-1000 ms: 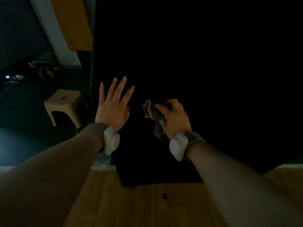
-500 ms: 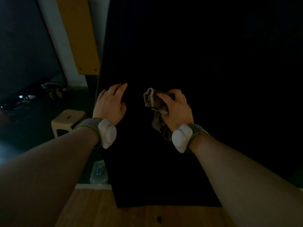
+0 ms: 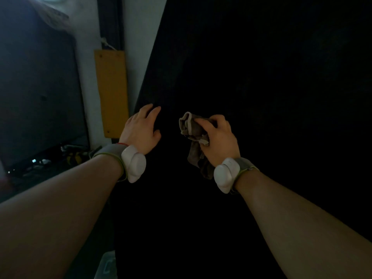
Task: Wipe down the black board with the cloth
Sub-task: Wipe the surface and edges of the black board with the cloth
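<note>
Head view: the black board (image 3: 261, 77) fills the middle and right, standing upright. The left hand (image 3: 141, 129), splayed wide a second ago, now has its fingers drawn together and loosely extended, resting on the board near its left edge and holding nothing. The right hand (image 3: 219, 137) still grips the bunched cloth (image 3: 192, 129) against the board, just right of the left hand. The stool and wooden surface have left the frame; the yellow panel (image 3: 111, 93) remains at far left.

Right hand (image 3: 220, 137) grips the cloth (image 3: 193, 129) (bunched) against the black board (image 3: 271, 77).
</note>
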Motion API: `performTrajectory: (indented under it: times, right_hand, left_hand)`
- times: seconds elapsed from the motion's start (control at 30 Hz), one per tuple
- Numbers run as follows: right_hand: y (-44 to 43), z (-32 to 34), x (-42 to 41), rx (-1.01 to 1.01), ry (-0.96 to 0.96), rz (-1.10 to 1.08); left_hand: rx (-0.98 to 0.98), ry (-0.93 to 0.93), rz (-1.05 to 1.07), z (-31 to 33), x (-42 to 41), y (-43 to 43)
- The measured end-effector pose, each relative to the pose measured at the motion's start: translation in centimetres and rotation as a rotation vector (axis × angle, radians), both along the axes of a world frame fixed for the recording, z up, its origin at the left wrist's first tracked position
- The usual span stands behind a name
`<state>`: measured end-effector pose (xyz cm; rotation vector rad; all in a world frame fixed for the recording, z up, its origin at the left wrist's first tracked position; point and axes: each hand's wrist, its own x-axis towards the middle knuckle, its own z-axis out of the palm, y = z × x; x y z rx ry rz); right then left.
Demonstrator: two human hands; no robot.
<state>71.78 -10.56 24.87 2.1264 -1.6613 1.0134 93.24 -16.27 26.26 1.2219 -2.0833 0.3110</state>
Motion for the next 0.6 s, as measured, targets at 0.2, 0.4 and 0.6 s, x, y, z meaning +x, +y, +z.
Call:
performTrajectory:
  times: [0.2, 0.4, 0.6]
  right_hand:
    - [0.9, 4.8, 0.1, -0.083, 0.015, -0.017]
    - [1.3, 9.4, 0.2, -0.168, 0.047, -0.032]
    - [1.3, 13.7, 0.5, -0.268, -0.004, -0.032]
  left_hand:
    - [-0.081, 0.03, 0.0, 4.5, -0.7, 0.5]
    - [-0.15, 0.043, -0.015, 8.6, -0.8, -0.1]
    - [-0.208, 0.066, -0.039, 12.5, -0.5, -1.0]
